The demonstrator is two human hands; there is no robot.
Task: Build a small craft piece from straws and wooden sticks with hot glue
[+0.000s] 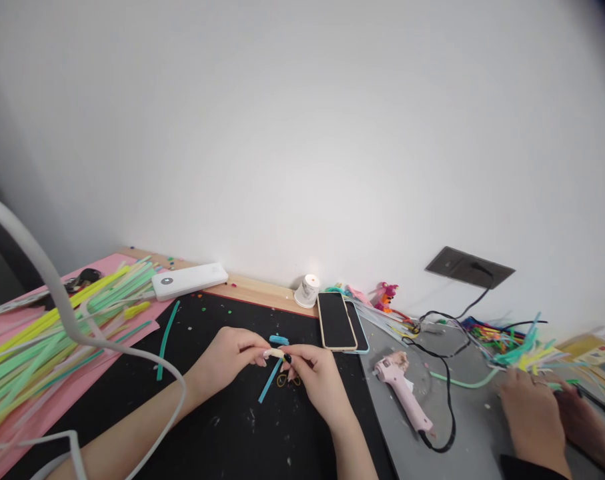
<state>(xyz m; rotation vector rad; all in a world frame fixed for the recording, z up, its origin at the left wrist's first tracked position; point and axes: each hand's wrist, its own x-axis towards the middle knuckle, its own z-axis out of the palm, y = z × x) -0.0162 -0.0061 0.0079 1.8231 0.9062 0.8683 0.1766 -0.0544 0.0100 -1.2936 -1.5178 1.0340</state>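
Observation:
My left hand and my right hand meet over the black mat. Between their fingertips is a short, curved, pale yellow piece of pipe cleaner, with both hands pinching it at its ends. Dark nails or a small dark bit show at my right fingertips; I cannot tell which. Just behind the hands lies a small blue folded piece. A blue pipe cleaner strip rests below the fingers, beside thin gold-coloured loops. Farther left lies a teal strip.
Long green and yellow pipe cleaners cover pink paper at left, behind a white cable. A white device, paper cup and phones line the back. A pink glue gun lies right, near another person's hands.

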